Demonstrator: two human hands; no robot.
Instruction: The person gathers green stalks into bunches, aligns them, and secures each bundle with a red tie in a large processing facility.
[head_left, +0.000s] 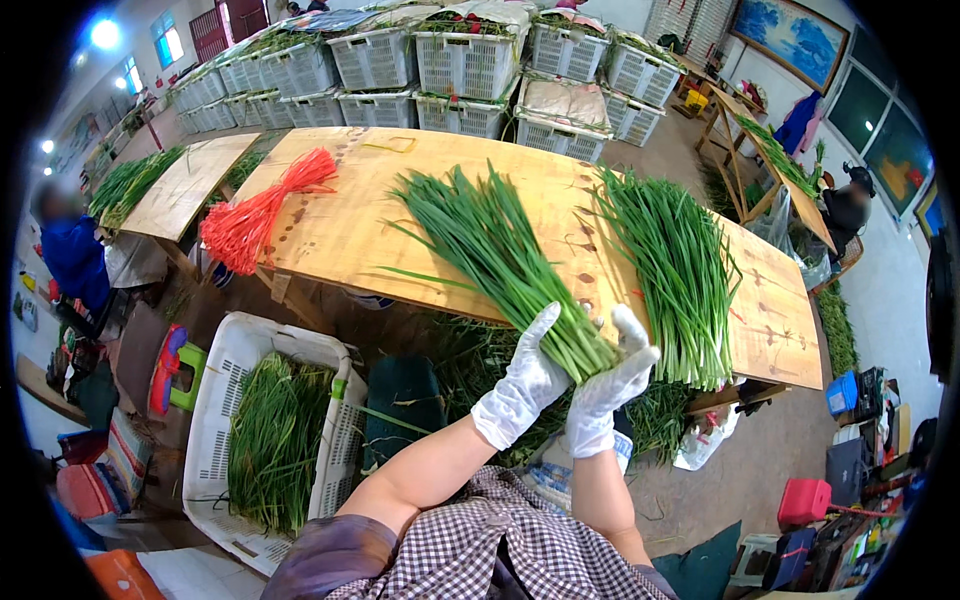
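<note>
A bundle of green chives [500,255] is gripped at its cut end by both gloved hands, the left hand [522,385] curled around it from the left and the right hand [610,385] closed against it from the right. The leaves fan out across the wooden surface [340,225]. A second chive pile [675,265] lies just beside it on the right. Red ties [255,215] rest at the surface's left end, and a white crate [225,400] of chives sits below.

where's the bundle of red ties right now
The red ties lie at the left end of the wooden table, left of the chives held in both hands, above the white crate.
</note>
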